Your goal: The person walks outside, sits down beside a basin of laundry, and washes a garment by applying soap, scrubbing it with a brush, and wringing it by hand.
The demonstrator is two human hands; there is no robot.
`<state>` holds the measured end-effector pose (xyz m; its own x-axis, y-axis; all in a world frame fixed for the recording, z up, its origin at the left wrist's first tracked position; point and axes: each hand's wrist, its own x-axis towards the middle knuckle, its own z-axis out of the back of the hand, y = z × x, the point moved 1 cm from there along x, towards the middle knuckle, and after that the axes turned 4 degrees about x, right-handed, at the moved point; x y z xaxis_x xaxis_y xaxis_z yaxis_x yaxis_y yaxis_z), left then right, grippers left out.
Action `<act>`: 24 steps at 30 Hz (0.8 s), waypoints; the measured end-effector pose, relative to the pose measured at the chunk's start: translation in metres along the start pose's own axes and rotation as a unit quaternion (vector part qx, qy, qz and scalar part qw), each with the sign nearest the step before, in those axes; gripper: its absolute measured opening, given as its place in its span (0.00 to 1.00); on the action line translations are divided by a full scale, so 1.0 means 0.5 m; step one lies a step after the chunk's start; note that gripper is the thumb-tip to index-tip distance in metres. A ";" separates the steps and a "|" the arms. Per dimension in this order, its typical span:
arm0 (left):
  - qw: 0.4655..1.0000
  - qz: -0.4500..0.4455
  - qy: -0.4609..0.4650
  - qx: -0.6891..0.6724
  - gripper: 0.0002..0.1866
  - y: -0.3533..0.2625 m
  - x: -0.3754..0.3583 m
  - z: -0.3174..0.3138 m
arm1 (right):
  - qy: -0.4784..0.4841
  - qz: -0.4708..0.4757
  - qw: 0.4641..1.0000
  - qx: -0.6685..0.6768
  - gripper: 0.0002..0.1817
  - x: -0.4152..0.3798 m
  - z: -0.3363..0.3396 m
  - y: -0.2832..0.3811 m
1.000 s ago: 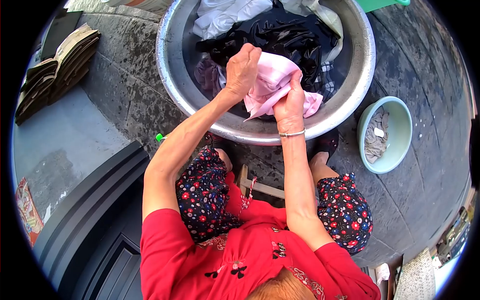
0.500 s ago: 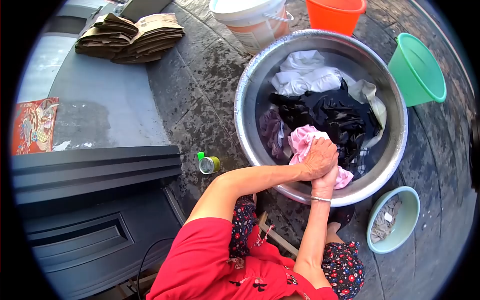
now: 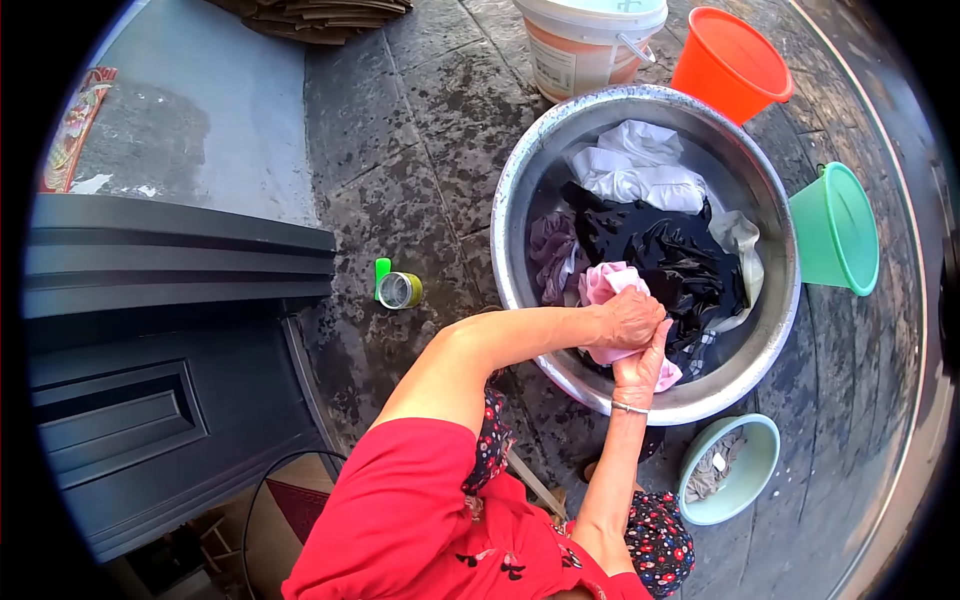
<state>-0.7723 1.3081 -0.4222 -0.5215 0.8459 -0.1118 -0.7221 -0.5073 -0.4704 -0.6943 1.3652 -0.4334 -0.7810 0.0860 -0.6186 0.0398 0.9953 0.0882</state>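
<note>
A wide metal basin (image 3: 515,170) holds water and clothes. Over its near side, my left hand (image 3: 630,318) is closed round a pink cloth (image 3: 605,283). My right hand (image 3: 640,366), with a bracelet at its wrist, touches the left one and grips the same cloth, part of which hangs below the hands. Black clothing (image 3: 675,255) lies behind the hands, with white cloth (image 3: 640,170) at the far side, pale cloth (image 3: 740,245) at the right and purple cloth (image 3: 552,250) at the left.
A white bucket (image 3: 585,60), an orange bucket (image 3: 730,65) and a green bucket (image 3: 840,230) stand around the basin. At the lower right is a small bowl (image 3: 755,480) with grey cloth. A jar (image 3: 400,290) and green lid (image 3: 382,275) are on the left floor.
The camera view has shifted, so the floor items and buckets appear moved. Both hands still hold the pink cloth; the right thumb now points up beside the left hand.
</note>
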 end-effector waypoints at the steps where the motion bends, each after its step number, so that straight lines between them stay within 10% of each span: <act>1: 0.992 -0.047 -0.117 -0.028 0.12 -0.013 -0.014 0.002 | -0.028 0.012 1.000 0.003 0.28 0.005 0.016 0.005; 8: 0.917 0.033 -0.083 -0.389 0.17 0.001 -0.030 -0.038 | -0.041 0.025 0.987 -0.151 0.28 -0.013 0.002 0.024; 12: 0.956 -0.126 -0.064 -0.259 0.21 0.030 -0.044 0.055 | 0.126 -0.119 0.967 -0.187 0.24 0.001 -0.043 0.093; 13: 0.953 -0.130 -0.050 -0.269 0.25 0.038 -0.045 0.071 | -0.035 0.020 0.969 -0.242 0.23 -0.028 -0.106 0.061; 17: 0.930 0.005 0.045 -0.364 0.38 0.087 -0.064 0.102 | -0.031 0.073 0.961 -0.265 0.27 -0.058 -0.162 0.109; 24: 0.842 0.102 -0.113 -0.517 0.15 0.134 -0.117 0.074 | 0.002 -0.015 0.945 -0.325 0.36 -0.053 -0.171 0.126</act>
<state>-0.8067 1.2185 -0.4147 -0.7440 0.6467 -0.1680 0.1138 -0.1251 -0.9856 -0.7242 1.4216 -0.3447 -0.7774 0.0561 -0.6266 -0.3743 0.7592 0.5324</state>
